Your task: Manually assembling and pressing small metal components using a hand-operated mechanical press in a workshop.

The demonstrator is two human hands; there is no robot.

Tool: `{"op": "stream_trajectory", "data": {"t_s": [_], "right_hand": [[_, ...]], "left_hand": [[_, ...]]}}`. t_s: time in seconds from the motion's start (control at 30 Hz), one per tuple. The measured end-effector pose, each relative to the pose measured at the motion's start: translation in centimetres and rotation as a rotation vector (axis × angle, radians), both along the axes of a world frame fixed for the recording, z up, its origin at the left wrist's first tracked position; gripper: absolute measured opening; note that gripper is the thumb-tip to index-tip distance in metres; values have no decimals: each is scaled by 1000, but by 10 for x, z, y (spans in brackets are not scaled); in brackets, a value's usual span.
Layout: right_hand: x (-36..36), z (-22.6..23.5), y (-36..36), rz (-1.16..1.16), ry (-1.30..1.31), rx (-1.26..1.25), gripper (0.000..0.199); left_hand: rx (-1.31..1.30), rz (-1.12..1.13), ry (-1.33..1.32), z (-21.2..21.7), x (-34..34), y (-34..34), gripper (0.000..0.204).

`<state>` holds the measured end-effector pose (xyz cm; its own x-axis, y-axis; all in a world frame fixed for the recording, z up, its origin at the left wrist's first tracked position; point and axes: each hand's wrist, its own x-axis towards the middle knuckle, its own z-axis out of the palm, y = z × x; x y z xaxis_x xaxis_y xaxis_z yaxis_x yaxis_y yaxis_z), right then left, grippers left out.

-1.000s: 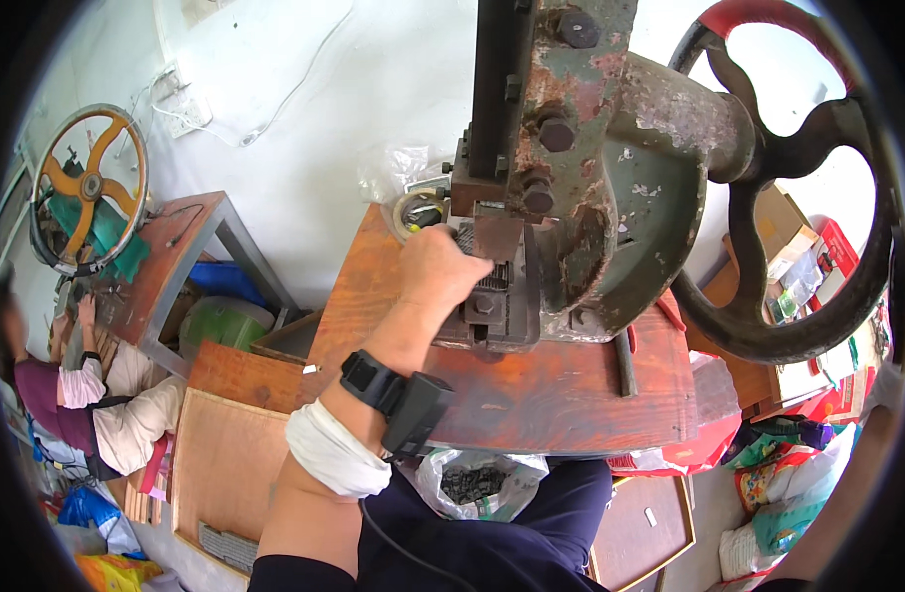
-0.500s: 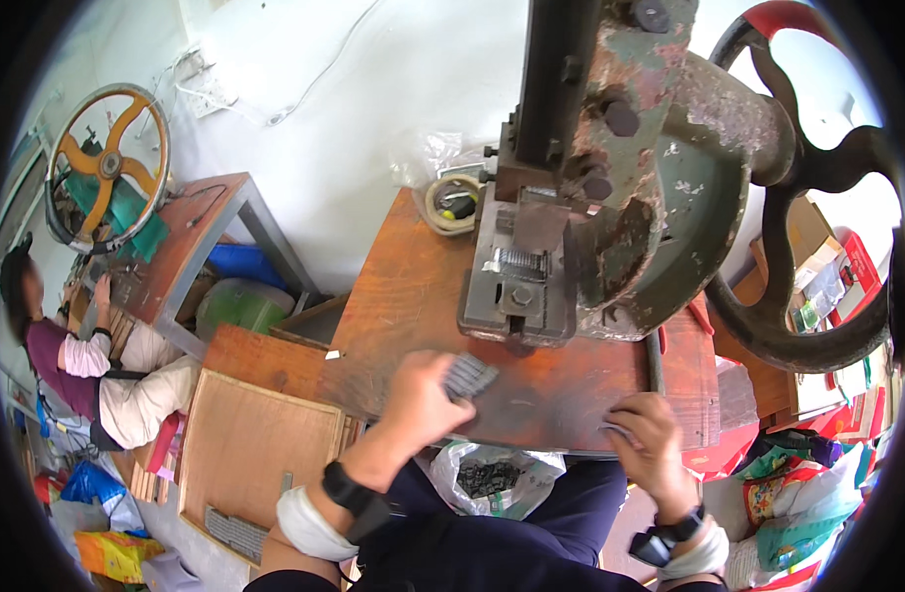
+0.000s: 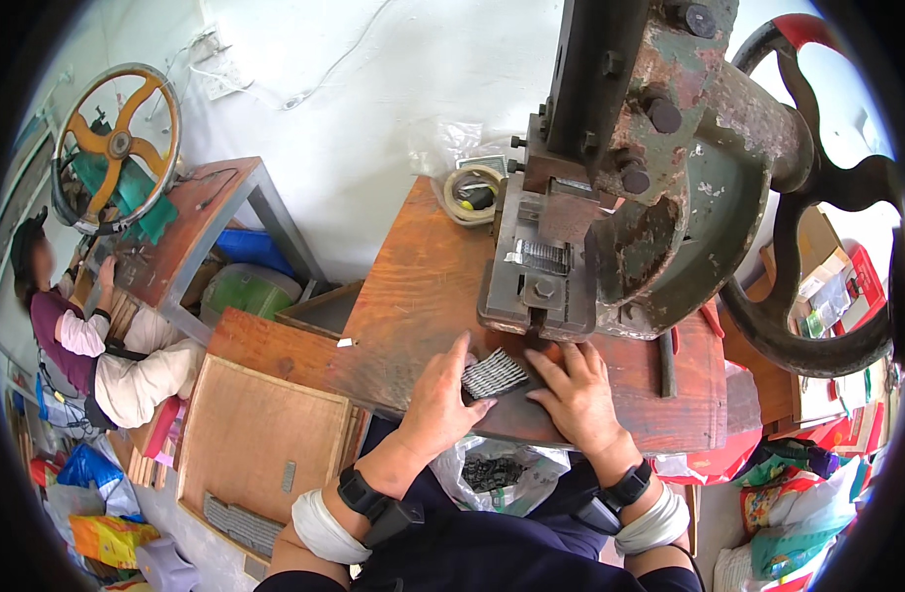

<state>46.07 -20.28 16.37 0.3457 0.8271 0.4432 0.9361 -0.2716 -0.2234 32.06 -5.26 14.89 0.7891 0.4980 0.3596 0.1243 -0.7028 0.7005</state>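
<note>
A compact stack of thin grey ridged metal strips (image 3: 495, 375) rests on the wooden bench top just in front of the press. My left hand (image 3: 440, 395) grips its left side, with the thumb along the near edge and fingers at the far-left side. My right hand (image 3: 582, 400) lies on the bench at the stack's right, fingers apart and fingertips close to its edge; whether they touch it is unclear. Beyond my hands stands the press's steel die block (image 3: 541, 289), with a ridged metal piece (image 3: 543, 257) in it.
The heavy press (image 3: 714, 187) with its large black handwheel (image 3: 797, 296) rises at right. A bag of dark metal bits (image 3: 492, 474) hangs below the bench edge. At left, a wooden tray (image 3: 260, 424) holds metal strips (image 3: 240, 523). A person (image 3: 72, 335) sits at another bench.
My left hand has brought the stack down onto the bench, nearer the press. My right hand has moved left from the bench's front edge to beside it, its fingers now spread. The view shifted slightly.
</note>
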Motion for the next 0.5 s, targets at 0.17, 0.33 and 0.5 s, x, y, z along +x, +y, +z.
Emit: {"op": "stream_trajectory", "data": {"t_s": [0.17, 0.33, 0.5], "right_hand": [[11, -11, -25, -31, 135, 139, 50], [9, 27, -54, 36, 21, 351, 47], [22, 41, -85, -198, 55, 471, 24]], "left_hand": [[332, 72, 172, 22, 25, -21, 65], [322, 108, -15, 2, 23, -13, 37], [-1457, -301, -497, 20, 4, 5, 31]]}}
